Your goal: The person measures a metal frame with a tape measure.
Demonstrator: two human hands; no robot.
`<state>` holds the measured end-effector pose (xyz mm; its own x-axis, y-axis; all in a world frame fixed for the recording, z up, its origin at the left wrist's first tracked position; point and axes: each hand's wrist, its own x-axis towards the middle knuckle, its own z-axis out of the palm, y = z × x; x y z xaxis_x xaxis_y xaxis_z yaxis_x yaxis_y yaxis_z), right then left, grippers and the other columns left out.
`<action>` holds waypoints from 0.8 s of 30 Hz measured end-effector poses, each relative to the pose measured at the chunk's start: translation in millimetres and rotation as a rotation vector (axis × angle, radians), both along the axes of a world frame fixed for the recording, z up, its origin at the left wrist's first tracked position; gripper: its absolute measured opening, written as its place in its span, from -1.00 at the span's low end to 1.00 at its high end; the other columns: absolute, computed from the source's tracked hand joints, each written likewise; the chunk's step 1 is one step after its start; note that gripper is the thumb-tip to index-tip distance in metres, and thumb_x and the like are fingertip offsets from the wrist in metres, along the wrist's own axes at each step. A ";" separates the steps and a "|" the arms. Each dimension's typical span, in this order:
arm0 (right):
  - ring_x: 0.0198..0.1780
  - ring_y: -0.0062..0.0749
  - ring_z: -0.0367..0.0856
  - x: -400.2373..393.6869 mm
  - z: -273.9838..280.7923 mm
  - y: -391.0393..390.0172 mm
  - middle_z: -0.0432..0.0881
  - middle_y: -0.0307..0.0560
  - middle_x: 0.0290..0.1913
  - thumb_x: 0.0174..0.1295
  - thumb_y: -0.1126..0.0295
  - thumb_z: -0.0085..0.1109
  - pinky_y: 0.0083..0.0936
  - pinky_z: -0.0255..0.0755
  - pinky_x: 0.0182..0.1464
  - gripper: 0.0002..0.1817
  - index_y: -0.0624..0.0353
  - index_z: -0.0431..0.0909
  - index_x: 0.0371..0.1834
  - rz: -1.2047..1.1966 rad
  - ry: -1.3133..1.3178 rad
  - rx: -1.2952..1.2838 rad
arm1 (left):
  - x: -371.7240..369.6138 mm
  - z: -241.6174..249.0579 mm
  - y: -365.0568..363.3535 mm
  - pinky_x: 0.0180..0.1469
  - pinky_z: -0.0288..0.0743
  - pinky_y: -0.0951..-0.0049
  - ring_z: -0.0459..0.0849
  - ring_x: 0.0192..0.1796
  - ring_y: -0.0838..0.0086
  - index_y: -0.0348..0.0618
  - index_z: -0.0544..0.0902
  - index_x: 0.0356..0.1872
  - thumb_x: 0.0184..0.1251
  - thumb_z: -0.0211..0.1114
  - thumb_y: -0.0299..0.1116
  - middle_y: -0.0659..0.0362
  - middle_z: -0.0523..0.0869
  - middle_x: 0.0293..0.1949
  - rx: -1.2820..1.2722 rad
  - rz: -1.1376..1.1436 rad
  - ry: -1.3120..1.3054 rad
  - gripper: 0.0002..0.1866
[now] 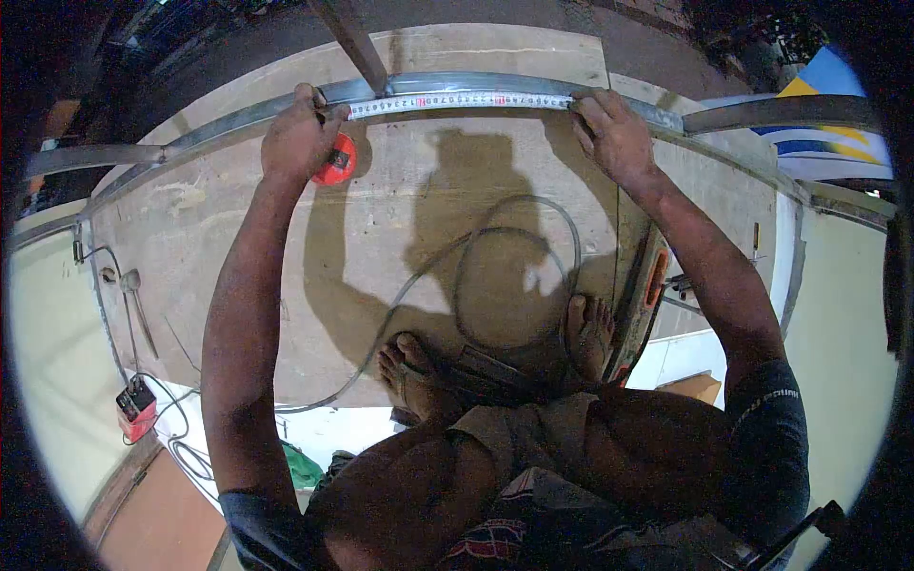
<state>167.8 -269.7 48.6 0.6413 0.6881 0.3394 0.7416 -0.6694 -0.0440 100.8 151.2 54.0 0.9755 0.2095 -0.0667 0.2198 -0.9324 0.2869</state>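
A white tape measure blade (457, 102) is stretched along a grey metal bar (476, 82). At its left end my left hand (300, 138) is closed on the tape, with the round red tape case (337, 160) hanging just below the fingers. My right hand (614, 138) pinches the blade's other end against the bar. A second metal bar (350, 43) meets the long bar from above, near my left hand. The palms and the exact finger contacts are partly hidden.
Plywood (381, 219) lies beneath, with a grey cable (419, 271) looped across it near my feet. A level with orange parts (655, 276) leans by my right foot. A red power box (136, 409) with wires stands at the lower left.
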 end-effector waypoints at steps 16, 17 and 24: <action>-0.01 -0.04 0.56 8.0 -0.3 -1.3 0.56 -0.01 -0.06 0.11 0.38 0.24 -0.15 0.52 0.01 -0.71 0.10 0.50 -0.09 -0.007 0.075 -0.008 | 0.6 -1.1 0.2 -0.11 0.55 0.04 0.71 -0.12 -0.02 -0.10 0.41 -0.06 0.30 0.24 0.14 -0.09 0.72 -0.26 0.014 0.006 0.010 -0.49; -0.09 -0.06 0.57 7.0 1.8 0.4 0.55 -0.02 -0.15 0.12 0.40 0.26 -0.19 0.54 -0.09 -0.76 0.13 0.52 -0.15 0.004 0.042 0.015 | -0.1 1.2 -0.4 -0.10 0.55 0.04 0.71 -0.11 -0.01 -0.09 0.41 -0.06 0.30 0.24 0.14 -0.10 0.72 -0.25 0.012 0.021 0.049 -0.49; -0.09 -0.05 0.58 4.9 2.9 2.0 0.57 -0.03 -0.17 0.09 0.38 0.26 -0.18 0.57 -0.10 -0.76 0.12 0.53 -0.17 0.005 0.047 0.039 | 2.2 -0.7 -1.1 -0.10 0.55 0.05 0.72 -0.12 0.00 -0.09 0.43 -0.06 0.27 0.27 0.13 -0.08 0.73 -0.27 0.039 0.023 0.026 -0.49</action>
<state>172.7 -267.7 51.4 0.6539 0.6781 0.3355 0.7413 -0.6628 -0.1052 103.0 150.1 53.2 0.9684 0.2349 -0.0836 0.2484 -0.9372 0.2448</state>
